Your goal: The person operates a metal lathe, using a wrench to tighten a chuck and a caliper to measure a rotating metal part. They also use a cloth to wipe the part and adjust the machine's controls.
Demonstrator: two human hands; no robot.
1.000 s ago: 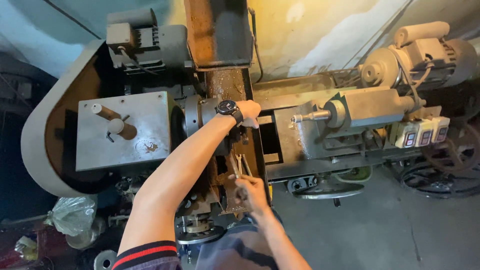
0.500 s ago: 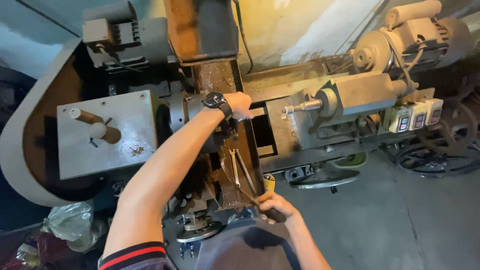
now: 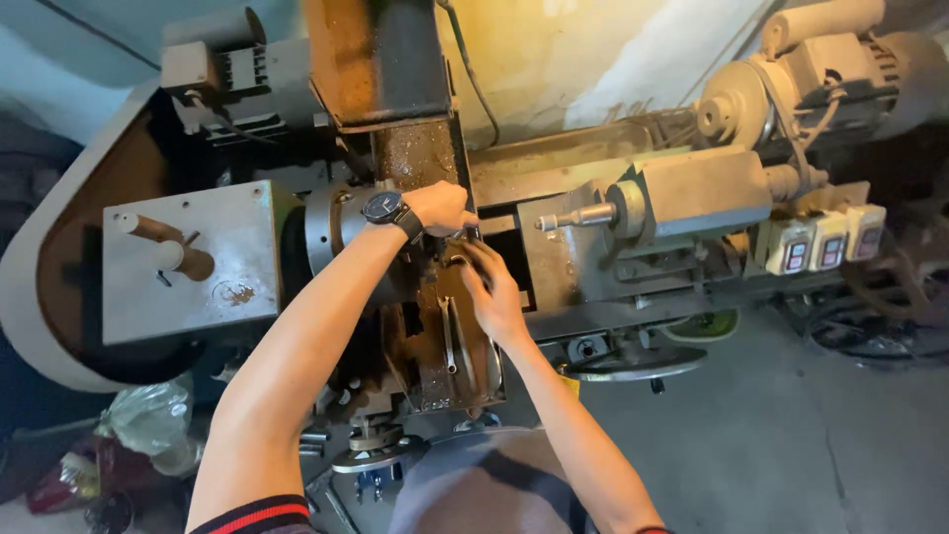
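Observation:
I look down on an old metal lathe. My left hand (image 3: 440, 208), with a dark wristwatch (image 3: 384, 208) on it, is closed around a small metal piece (image 3: 469, 234) between the round chuck (image 3: 331, 232) and the rusty cross slide (image 3: 450, 346). My right hand (image 3: 496, 297) lies on top of the cross slide. Its curled fingertips touch the spot just under my left hand. Whether they hold anything is hidden. The pointed tailstock centre (image 3: 578, 215) aims at both hands from the right.
The grey headstock box (image 3: 188, 262) with a lever is at the left, and the tailstock body (image 3: 692, 193) at the right. Three switch boxes (image 3: 825, 237) and a motor (image 3: 870, 59) are at the far right. A handwheel (image 3: 638, 364) sticks out below, and a plastic bag (image 3: 148, 420) lies on the floor.
My right hand has come up from low on the carriage near my body to the cross slide, just under my left hand. My left hand has stayed at the chuck.

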